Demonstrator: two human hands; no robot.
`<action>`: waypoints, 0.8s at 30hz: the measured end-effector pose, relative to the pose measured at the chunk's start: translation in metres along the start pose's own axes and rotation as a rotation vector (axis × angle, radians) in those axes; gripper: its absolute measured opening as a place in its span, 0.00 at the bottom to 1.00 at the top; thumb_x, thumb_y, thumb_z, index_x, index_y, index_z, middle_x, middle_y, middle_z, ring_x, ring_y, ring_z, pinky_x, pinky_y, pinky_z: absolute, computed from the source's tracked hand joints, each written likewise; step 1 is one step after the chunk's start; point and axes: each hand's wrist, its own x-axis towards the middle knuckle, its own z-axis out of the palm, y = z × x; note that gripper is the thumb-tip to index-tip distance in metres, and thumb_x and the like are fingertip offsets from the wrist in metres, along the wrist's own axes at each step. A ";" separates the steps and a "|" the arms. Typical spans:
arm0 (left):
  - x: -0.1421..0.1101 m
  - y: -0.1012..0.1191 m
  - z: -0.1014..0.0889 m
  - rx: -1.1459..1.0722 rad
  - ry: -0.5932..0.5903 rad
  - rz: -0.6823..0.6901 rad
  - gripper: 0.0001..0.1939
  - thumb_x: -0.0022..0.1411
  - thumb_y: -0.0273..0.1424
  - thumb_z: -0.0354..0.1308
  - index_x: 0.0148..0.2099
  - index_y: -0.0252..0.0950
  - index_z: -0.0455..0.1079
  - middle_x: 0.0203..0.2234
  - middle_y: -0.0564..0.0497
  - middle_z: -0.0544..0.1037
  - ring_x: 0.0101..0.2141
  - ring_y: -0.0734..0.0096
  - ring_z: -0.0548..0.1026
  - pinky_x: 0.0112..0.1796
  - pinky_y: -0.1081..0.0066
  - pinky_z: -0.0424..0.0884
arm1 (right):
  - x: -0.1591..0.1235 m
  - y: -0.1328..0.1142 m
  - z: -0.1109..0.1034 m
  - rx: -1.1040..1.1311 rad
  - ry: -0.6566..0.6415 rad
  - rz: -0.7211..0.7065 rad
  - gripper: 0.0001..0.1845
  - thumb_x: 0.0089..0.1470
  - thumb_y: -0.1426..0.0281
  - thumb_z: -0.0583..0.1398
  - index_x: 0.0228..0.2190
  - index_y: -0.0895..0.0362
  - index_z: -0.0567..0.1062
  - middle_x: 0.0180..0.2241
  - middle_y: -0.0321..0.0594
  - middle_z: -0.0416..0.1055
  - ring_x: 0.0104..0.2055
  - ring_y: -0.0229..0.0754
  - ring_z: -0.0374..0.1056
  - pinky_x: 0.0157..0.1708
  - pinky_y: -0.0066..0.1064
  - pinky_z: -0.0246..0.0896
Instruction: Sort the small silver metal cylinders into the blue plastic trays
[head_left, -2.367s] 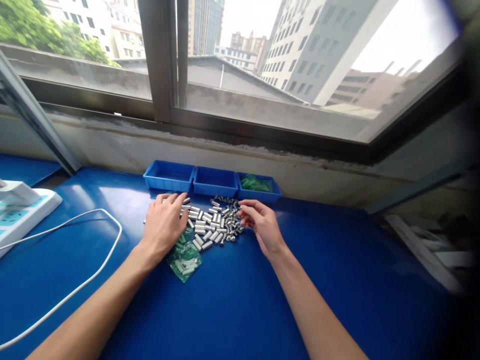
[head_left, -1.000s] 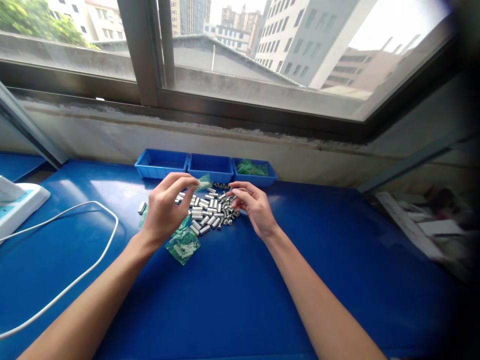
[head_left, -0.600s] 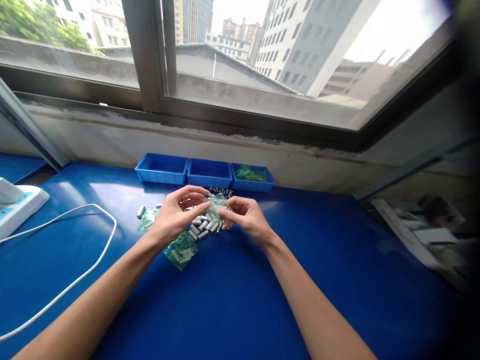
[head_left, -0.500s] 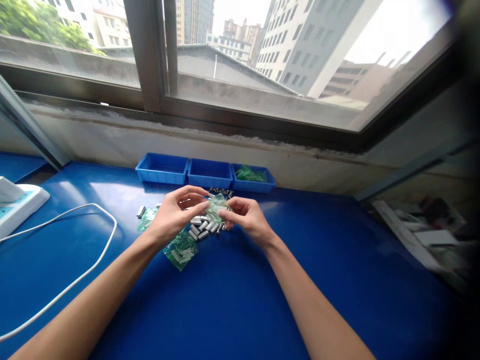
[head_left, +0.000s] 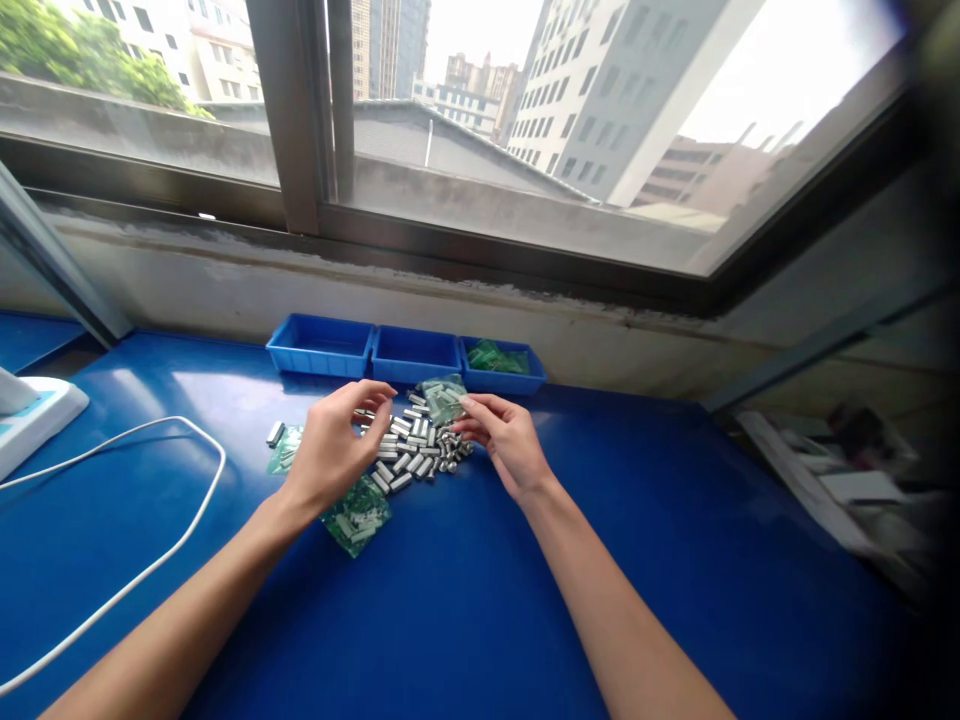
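My right hand (head_left: 510,440) pinches the edge of a small green plastic bag (head_left: 441,398) with light-coloured pieces inside. The bag is above the far side of a pile of short silver metal cylinders (head_left: 405,448). Beside them, under my right fingers, lie shiny screw-like parts (head_left: 452,452). My left hand (head_left: 337,440) hovers over the left side of the pile, thumb and fingers apart, with nothing seen between them. A filled green bag (head_left: 358,518) lies nearer to me, partly behind my left wrist. Another filled bag (head_left: 283,452) lies left of that hand, near a single cylinder (head_left: 275,433).
Three blue bins stand in a row behind the pile: a left bin (head_left: 321,362), a middle bin (head_left: 416,372) and a right bin (head_left: 517,382) holding green bags. A white cable (head_left: 176,560) curves across the left, near a power strip (head_left: 45,420). A window rises behind.
Half a second ago both hands were at the green bag; now my left hand has let go and drawn left. My right hand holds the bag, slightly farther toward the bins.
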 end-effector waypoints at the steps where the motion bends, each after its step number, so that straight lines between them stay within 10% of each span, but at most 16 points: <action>1: -0.001 -0.001 0.000 0.073 -0.004 0.064 0.10 0.65 0.36 0.55 0.44 0.37 0.74 0.39 0.47 0.80 0.35 0.66 0.78 0.38 0.68 0.74 | 0.002 0.000 -0.002 0.084 0.067 -0.019 0.14 0.44 0.63 0.72 0.32 0.57 0.79 0.28 0.39 0.80 0.31 0.39 0.78 0.29 0.23 0.71; 7: -0.005 -0.006 0.003 0.295 -0.102 0.225 0.09 0.67 0.31 0.52 0.46 0.38 0.72 0.40 0.49 0.78 0.36 0.67 0.77 0.40 0.68 0.72 | 0.009 -0.006 -0.012 0.389 0.231 -0.088 0.23 0.44 0.77 0.69 0.44 0.55 0.75 0.47 0.41 0.79 0.52 0.42 0.74 0.50 0.25 0.72; 18: 0.001 -0.022 -0.007 0.745 -0.153 0.137 0.18 0.67 0.39 0.50 0.52 0.36 0.74 0.49 0.41 0.75 0.50 0.51 0.71 0.50 0.57 0.69 | 0.005 -0.001 -0.011 0.130 0.169 0.056 0.09 0.46 0.71 0.66 0.34 0.58 0.78 0.29 0.40 0.80 0.26 0.35 0.74 0.24 0.21 0.67; 24: 0.003 -0.013 -0.024 0.990 -0.133 -0.116 0.26 0.64 0.50 0.48 0.52 0.37 0.73 0.42 0.38 0.73 0.42 0.47 0.73 0.37 0.57 0.72 | 0.003 0.000 -0.007 0.010 0.107 0.039 0.11 0.45 0.67 0.67 0.33 0.58 0.78 0.25 0.37 0.76 0.22 0.33 0.69 0.23 0.22 0.62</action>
